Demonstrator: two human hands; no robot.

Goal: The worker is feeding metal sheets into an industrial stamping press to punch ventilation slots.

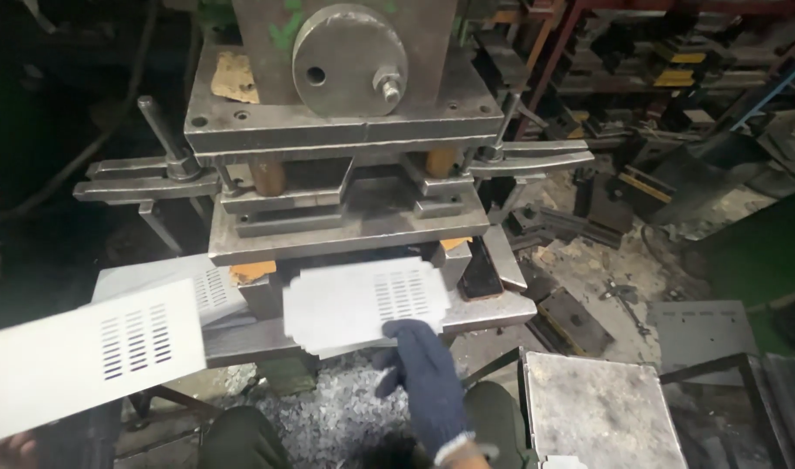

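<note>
My right hand (pixel 425 375), in a dark blue glove, grips the near edge of a white metal sheet (pixel 358 304) with a block of slots, which lies on the bed of a steel punch press (pixel 345 165). My left hand (pixel 6 447) shows only at the bottom left corner, holding up a second white slotted sheet (pixel 85 352) to the left of the press. Behind that sheet, a stack of similar slotted sheets (pixel 202 282) rests beside the press bed.
A grey metal plate (pixel 601 412) lies on a stand at lower right. Metal chips (pixel 336 417) cover the floor under the press. Dies and tool parts (pixel 580 317) lie on the floor to the right, with racks behind them.
</note>
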